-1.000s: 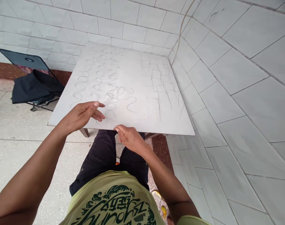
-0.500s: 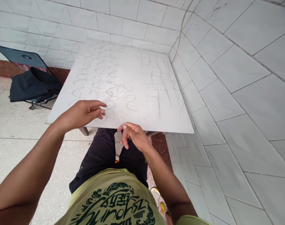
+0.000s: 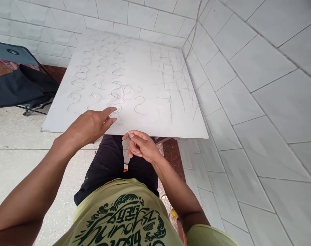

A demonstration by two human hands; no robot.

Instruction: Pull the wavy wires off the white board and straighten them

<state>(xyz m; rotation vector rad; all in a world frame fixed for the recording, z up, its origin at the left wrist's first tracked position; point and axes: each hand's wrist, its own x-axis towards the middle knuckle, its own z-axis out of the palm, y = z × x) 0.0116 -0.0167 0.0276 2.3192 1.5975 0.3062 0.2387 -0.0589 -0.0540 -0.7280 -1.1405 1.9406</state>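
Note:
My right hand (image 3: 141, 145) is at the near edge of the white board (image 3: 155, 118), thumb and forefinger pinched on a thin, shiny wire-like strand (image 3: 125, 124). The strand's upper part stands up over the board; the rest passes among my curled fingers, partly hidden. To the left, my left hand (image 3: 95, 122) hovers over the board's near left part, thumb and forefinger apart, nothing visible between them. Thin curvy S-shaped lines (image 3: 81, 75) run in rows beyond it. Whether these are loose strands or drawn marks I cannot tell. Straighter crossing lines (image 3: 170, 82) cover the right side.
Tiled walls (image 3: 260, 102) close in the board at the back and right. A folding chair (image 3: 17, 54) with dark cloth (image 3: 24, 85) over it stands at the left. A cord (image 3: 195, 32) hangs in the corner. My legs (image 3: 109, 164) are against the near edge.
My left hand's forefinger and thumb have spread wider apart. My right hand keeps its pinch on the strand and has shifted slightly left and up in view, as has the whole scene.

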